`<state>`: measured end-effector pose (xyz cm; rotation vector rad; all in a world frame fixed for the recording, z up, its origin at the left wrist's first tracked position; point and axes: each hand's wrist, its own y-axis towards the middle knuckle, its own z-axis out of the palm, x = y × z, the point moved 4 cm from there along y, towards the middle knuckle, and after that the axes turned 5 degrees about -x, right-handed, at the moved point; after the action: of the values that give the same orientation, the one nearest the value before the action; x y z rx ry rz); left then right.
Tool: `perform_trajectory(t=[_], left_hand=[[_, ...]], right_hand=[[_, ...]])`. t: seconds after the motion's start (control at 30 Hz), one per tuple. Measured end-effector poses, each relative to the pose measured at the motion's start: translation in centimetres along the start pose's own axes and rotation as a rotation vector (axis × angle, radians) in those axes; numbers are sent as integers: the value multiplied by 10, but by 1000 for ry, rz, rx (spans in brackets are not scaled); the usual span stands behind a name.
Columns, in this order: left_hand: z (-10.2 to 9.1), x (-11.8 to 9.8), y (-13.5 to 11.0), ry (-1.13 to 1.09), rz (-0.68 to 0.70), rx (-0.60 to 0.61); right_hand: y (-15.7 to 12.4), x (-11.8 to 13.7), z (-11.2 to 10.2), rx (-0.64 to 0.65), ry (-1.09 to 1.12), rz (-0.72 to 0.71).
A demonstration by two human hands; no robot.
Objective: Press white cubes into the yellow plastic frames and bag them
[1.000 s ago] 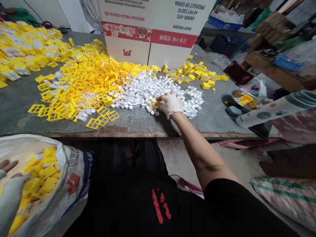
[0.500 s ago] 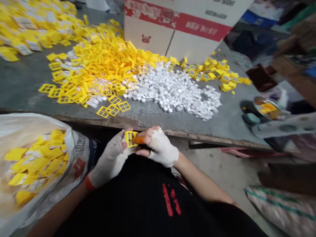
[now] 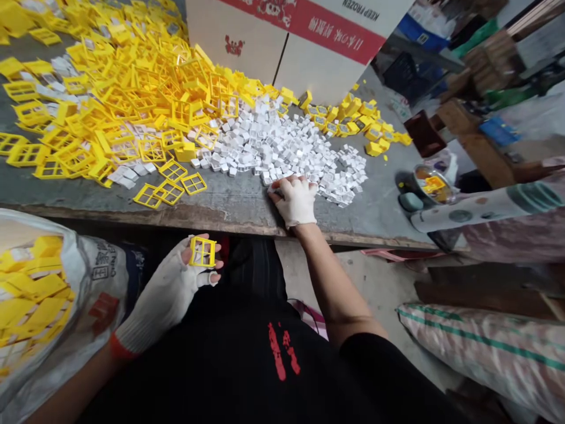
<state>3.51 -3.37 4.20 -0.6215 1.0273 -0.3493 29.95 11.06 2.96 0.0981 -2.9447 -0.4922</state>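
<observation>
A small yellow plastic frame with four openings (image 3: 203, 252) rests in my left hand (image 3: 172, 282), its thumb and fingers around the frame's edges, below the table's front edge. My right hand (image 3: 295, 200), in a white fingerless glove, reaches over the table to the near side of a heap of small white plastic pieces (image 3: 282, 141). Its fingers are bent down at the heap; the fingertips, and whatever they pinch, are hidden. Left of the white heap lies a big pile of yellow frames (image 3: 145, 100). Several loose frames (image 3: 169, 192) lie near the edge.
A white and red carton (image 3: 238, 47) stands behind the heaps. Yellow blocks (image 3: 357, 121) lie right of it. A bowl with yellow pieces (image 3: 432, 184) and a patterned cylinder (image 3: 477, 206) are at the right. An open sack of yellow parts (image 3: 88, 277) stands at my left.
My right hand has left the yellow frame and moved forward and right to the white pieces. My left hand keeps the frame, now lower left in view. The camera view has shifted.
</observation>
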Motion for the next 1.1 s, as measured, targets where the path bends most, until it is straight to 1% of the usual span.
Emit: perform_trajectory(t=[0.1, 0.17, 0.3, 0.37, 0.5, 0.6, 0.7, 0.83, 0.93, 1.0, 1.1], left_hand=[[11, -6, -4, 8, 7, -19], [16, -5, -2, 15, -7, -22], [20, 4, 10, 33, -19, 12], [19, 8, 15, 33, -17, 28], [18, 10, 16, 6, -17, 29], [18, 10, 14, -16, -10, 56], [17, 13, 15, -45, -12, 103], [16, 17, 18, -59, -11, 137], [16, 19, 19, -67, -24, 136], [17, 19, 18, -85, -41, 122], [20, 20, 16, -112, -72, 114]], right_hand=[[-14, 6, 0, 61, 54, -83], [-24, 1, -1, 70, 118, -118], [-34, -20, -7, 23, 271, -69], [-33, -22, -6, 37, 265, -47], [-25, -5, 0, 113, 141, -66], [-19, 8, 3, 148, 118, -65], [-17, 11, 5, 164, 158, -29], [-19, 9, 7, 146, 207, -10], [-19, 6, 10, 115, 253, -38], [-21, 4, 12, 119, 308, -72], [-30, 8, 5, 104, 407, -119]])
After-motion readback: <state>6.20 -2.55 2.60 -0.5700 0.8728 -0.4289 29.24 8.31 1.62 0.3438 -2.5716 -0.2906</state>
